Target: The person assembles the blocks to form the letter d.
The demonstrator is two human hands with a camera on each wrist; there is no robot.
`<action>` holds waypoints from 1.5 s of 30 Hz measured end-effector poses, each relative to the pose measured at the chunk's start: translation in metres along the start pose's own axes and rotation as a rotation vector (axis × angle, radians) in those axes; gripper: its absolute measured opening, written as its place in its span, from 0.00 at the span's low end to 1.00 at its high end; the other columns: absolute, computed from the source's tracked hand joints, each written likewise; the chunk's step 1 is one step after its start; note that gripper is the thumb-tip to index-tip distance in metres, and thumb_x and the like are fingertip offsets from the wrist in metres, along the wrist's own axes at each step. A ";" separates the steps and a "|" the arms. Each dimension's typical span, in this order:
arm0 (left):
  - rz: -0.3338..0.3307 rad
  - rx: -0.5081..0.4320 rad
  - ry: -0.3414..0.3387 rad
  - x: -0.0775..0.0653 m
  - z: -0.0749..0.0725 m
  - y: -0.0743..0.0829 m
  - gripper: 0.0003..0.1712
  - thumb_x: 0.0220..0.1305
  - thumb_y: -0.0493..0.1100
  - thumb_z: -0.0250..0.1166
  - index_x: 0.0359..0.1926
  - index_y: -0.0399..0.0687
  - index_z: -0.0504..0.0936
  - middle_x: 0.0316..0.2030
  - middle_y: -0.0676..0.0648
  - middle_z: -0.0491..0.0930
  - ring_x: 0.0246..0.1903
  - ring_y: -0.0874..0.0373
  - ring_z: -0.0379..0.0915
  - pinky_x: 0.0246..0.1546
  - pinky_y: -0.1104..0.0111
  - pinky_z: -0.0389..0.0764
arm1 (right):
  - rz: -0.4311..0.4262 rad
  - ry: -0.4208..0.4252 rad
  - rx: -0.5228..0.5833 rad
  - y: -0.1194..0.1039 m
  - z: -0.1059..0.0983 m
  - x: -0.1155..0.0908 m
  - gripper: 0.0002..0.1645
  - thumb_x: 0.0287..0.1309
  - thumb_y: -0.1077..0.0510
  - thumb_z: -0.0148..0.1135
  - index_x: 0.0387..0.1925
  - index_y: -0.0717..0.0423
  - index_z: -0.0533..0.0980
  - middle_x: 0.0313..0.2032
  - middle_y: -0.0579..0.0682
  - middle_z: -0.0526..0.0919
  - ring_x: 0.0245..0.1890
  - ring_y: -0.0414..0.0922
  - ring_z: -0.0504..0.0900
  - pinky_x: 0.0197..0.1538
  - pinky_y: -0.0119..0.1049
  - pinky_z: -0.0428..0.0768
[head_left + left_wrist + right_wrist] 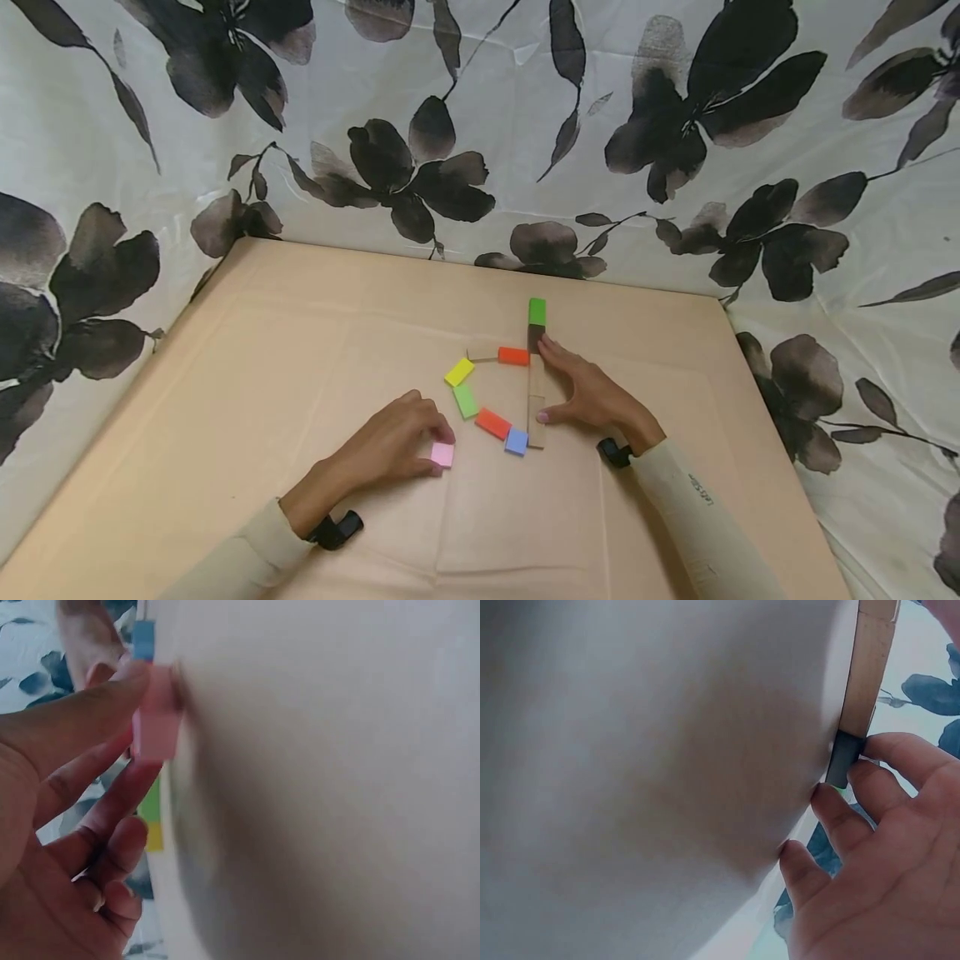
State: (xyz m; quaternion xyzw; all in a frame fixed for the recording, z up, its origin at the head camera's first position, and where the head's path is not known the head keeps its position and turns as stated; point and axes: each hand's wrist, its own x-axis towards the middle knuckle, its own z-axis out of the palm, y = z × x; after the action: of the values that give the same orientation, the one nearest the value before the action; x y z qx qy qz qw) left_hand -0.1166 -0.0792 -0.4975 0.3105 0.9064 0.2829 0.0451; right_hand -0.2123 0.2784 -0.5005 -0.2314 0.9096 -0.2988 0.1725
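Note:
My left hand (397, 437) pinches a pink block (442, 455) between thumb and fingers, low over the table, left of the other blocks. My right hand (596, 396) lies along the right side of a straight column of blocks. Its fingertips touch a dark block (536, 338), while the thumb rests by a plain wooden block (536, 421). A green block (537, 311) tops that column. From its left side a curve bows out: a red block (513, 356), a yellow block (459, 372), a light green block (465, 402), another red block (492, 423) and a blue block (516, 442).
The blocks lie on a pale tan table (315, 333). A white cloth with dark flowers (525, 100) hangs behind it and down both sides. Another plain wooden piece (482, 355) sits between the upper red and yellow blocks.

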 end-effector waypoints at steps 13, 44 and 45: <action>0.047 -0.050 -0.038 0.009 0.021 0.019 0.16 0.54 0.44 0.84 0.44 0.55 0.92 0.35 0.58 0.85 0.43 0.64 0.72 0.45 0.71 0.77 | 0.005 -0.009 -0.003 0.002 -0.004 0.003 0.76 0.45 0.40 0.86 0.86 0.45 0.48 0.87 0.47 0.43 0.86 0.59 0.44 0.81 0.67 0.50; 0.354 0.280 -0.092 0.067 0.055 0.078 0.13 0.56 0.51 0.82 0.44 0.63 0.93 0.37 0.61 0.85 0.42 0.63 0.69 0.43 0.73 0.71 | -0.025 0.018 0.007 -0.005 0.004 -0.011 0.74 0.47 0.42 0.86 0.86 0.48 0.50 0.87 0.49 0.45 0.86 0.59 0.47 0.81 0.67 0.53; 0.360 0.285 -0.088 0.067 0.055 0.078 0.13 0.57 0.50 0.82 0.44 0.63 0.93 0.37 0.61 0.85 0.42 0.62 0.70 0.43 0.73 0.71 | -0.029 0.019 0.006 -0.005 0.005 -0.011 0.73 0.47 0.43 0.86 0.86 0.48 0.50 0.87 0.49 0.45 0.86 0.59 0.47 0.81 0.66 0.53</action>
State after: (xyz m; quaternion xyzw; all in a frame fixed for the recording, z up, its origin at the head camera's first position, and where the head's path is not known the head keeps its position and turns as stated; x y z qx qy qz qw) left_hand -0.1144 0.0377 -0.4947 0.4825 0.8643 0.1419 -0.0107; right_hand -0.1991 0.2785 -0.4991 -0.2415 0.9069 -0.3060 0.1602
